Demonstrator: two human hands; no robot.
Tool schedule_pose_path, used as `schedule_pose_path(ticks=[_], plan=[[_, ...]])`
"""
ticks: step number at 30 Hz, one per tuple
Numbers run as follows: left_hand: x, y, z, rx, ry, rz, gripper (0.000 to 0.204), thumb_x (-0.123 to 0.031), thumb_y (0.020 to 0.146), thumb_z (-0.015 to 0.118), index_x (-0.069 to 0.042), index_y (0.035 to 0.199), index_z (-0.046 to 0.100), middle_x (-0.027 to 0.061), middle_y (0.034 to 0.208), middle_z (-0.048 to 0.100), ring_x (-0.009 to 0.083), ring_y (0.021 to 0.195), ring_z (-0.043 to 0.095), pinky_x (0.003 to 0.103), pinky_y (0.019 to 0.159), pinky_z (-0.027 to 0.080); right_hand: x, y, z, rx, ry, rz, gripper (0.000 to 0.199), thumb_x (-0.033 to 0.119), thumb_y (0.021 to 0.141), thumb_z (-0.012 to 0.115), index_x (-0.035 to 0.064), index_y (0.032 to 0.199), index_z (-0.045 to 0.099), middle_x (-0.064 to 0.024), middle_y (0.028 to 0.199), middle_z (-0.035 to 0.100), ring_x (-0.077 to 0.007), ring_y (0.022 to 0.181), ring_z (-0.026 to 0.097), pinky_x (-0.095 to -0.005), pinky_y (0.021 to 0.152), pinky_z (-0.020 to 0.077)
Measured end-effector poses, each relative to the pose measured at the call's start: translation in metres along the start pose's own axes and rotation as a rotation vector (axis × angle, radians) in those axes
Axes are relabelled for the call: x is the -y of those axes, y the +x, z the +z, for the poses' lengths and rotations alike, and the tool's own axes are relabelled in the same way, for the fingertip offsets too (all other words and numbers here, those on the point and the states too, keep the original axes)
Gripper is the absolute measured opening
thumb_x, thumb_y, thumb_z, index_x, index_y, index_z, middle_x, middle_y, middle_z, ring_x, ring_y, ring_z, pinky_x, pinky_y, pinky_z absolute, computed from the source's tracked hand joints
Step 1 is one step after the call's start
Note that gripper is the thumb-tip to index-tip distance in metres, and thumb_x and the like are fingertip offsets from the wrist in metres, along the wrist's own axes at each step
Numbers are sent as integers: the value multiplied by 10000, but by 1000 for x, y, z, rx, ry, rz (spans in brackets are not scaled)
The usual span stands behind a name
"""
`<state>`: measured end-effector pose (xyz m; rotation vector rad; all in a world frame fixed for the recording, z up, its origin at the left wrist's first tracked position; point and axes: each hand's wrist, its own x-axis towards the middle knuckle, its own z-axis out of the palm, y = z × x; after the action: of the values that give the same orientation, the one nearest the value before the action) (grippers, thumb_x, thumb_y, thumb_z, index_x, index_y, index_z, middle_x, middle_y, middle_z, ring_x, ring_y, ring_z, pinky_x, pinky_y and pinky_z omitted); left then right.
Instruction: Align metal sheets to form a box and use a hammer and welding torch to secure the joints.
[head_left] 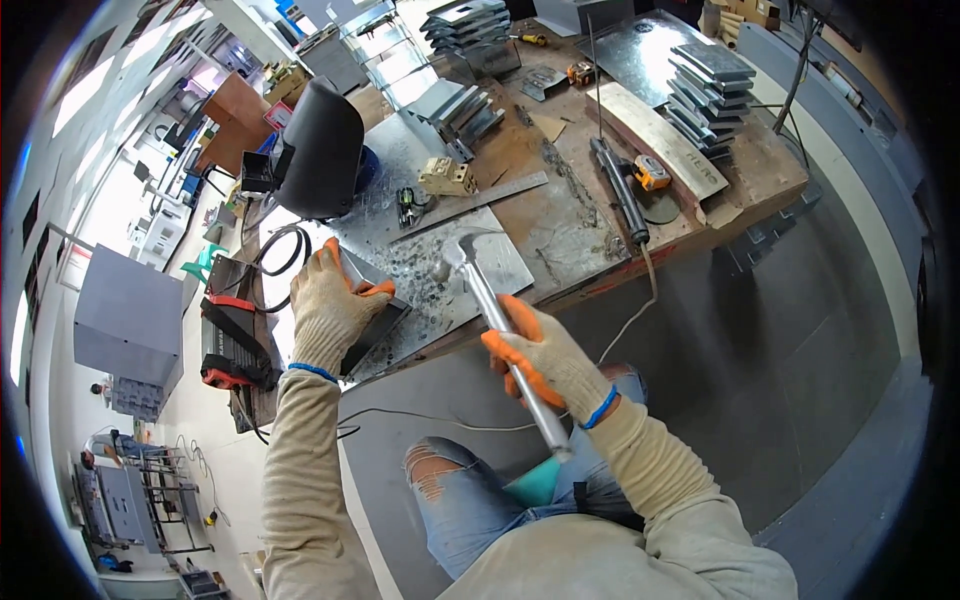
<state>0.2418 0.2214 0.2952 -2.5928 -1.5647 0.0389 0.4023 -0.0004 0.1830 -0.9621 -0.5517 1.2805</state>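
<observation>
Gloved left hand [328, 300] is closed on a dark folded sheet-metal piece [372, 305] at nine o'clock on the scratched grey steel plate [440, 262]. At four o'clock, a silver steel hammer [495, 320] is gripped by the right hand [545, 358], head over the plate.

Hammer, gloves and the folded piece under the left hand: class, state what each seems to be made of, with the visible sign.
Hammer: probably all steel, bare silvery handle and head with a dull shine. Gloves, left hand and right hand: knitted cream fabric with orange coating, likely rubber, on the fingers. Folded piece: grey sheet metal by its thin bent edges, matte finish.
</observation>
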Motion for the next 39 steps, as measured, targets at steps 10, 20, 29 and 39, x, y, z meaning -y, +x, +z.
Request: schedule_pose_path(ticks=[10, 20, 29, 39], plan=[[0, 2, 3, 22, -4, -18, 1098, -587, 807, 913, 87, 1539, 449, 293, 1390, 607, 443, 1306, 599, 523, 1112, 503, -16, 10, 19, 34, 60, 175, 462, 239, 1070, 653, 55, 1476, 531, -54, 864, 645, -83, 659, 608, -236, 448, 492], [4, 1, 5, -8, 5, 18, 1078, -567, 815, 916, 109, 1521, 460, 304, 1376, 615, 449, 1294, 606, 519, 1094, 522, -17, 5, 24, 71, 10, 221, 405, 281, 1087, 625, 60, 1419, 556, -33, 788, 630, -68, 610, 589, -224, 445, 486], [3, 2, 4, 9, -13, 3, 1106, -613, 809, 902, 108, 1522, 462, 310, 1383, 613, 456, 1305, 602, 528, 1110, 506, -21, 4, 23, 9, 48, 155, 452, 253, 1075, 644, 64, 1470, 534, -42, 817, 642, -84, 610, 583, -237, 453, 481], [15, 1, 10, -63, -72, 61, 1145, -648, 801, 892, 72, 1568, 439, 311, 1430, 594, 470, 1334, 585, 539, 1125, 491, -32, -10, 11, -10, -72, -17, 692, 240, 1054, 681, 59, 1655, 390, -86, 852, 658, -130, 614, 576, -277, 496, 494]])
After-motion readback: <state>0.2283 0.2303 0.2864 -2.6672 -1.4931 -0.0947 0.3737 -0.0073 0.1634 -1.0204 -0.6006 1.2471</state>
